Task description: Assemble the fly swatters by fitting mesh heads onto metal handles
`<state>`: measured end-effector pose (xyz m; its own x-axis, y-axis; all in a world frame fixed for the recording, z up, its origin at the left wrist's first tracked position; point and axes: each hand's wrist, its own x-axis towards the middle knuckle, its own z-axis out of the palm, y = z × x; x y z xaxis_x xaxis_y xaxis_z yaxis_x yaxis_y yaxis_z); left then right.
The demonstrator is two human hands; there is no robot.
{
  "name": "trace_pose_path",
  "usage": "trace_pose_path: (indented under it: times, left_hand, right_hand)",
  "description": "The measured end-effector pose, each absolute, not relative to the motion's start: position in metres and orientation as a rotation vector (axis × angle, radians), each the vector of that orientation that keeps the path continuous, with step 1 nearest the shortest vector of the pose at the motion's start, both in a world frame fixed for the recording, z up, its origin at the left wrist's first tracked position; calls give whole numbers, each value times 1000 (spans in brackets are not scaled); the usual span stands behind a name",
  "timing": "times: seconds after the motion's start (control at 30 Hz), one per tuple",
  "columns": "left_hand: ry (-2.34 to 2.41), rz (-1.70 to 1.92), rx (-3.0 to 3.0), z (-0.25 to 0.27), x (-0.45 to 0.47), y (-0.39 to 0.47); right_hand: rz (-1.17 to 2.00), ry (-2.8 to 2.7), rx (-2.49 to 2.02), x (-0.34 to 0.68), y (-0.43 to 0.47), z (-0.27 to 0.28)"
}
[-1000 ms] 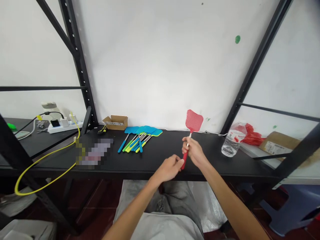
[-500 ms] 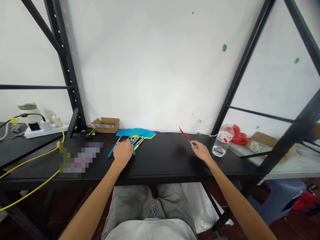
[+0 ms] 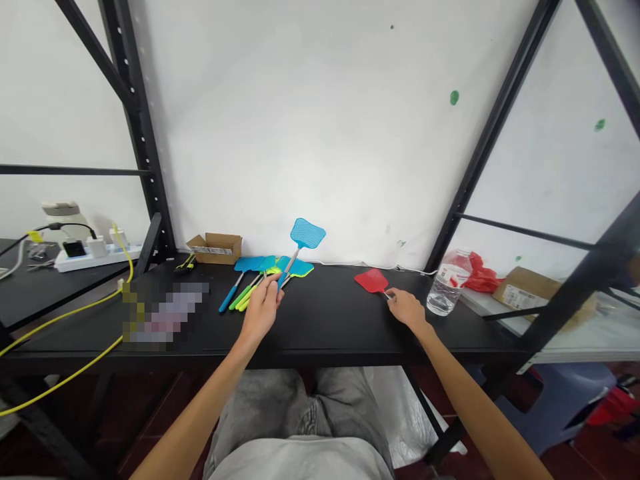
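My left hand is closed round the blue handle of a blue fly swatter, whose perforated head is raised in front of the wall. Beneath and to the left of it, several blue and green-yellow fly swatters lie fanned out on the black table, heads toward the wall. My right hand grips a red fly swatter by its handle end. The red head is low, flat over the tabletop and pointing left; whether it touches the table I cannot tell. The fingers hide most of the red swatter's handle.
An open cardboard box stands behind at the left, near a black-and-yellow tool. A clear water bottle stands right of my right hand. Black shelf posts frame both sides. Yellow cable crosses the left edge.
My left hand has lifted a blue fly swatter off the pile and moved right. In my right hand the red fly swatter has turned from edge-on to flat and dropped lower.
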<state>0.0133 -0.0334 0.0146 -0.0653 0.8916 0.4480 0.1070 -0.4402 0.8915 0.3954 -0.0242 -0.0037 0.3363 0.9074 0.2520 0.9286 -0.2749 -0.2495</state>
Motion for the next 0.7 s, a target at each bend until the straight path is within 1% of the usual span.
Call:
trace_pose_path:
  times: [0.07,0.13,0.17,0.23,0.3,0.37,0.43,0.53,0.7]
  left_hand:
    - [899,1524,1433,12,25,-39]
    - [782,1462,1363,10,35,-45]
    - [745,1434,1346,9,40,-48]
    - [697,1378,1337,9,50,-56]
    - [673,1322,1356,9,59,-64]
    - [661,1262,1390,10,66,-72]
    - [650,1214,1410,11,70,-78]
    - [644,1160,1410,15,73,-84]
    - [672,1120,1394,20,76,-90]
  right_hand:
    - [-105,-1638,-2153,386,-25,3]
    - [43,-1644,-1920,369,-28,13]
    - [208,-1637,-1758,357,-29,19]
    - [702,-1541,-1388,328,-33,31]
    - [1116,-1391,-1040,297,-35,40]
    - [1345,-1227,-785,270,-33,46]
    - [1429,-1055,-640,251,-31,48]
    - [1421,-911,-579,237,-30,49]
    - [1429,-1057,-576,229,-40,50]
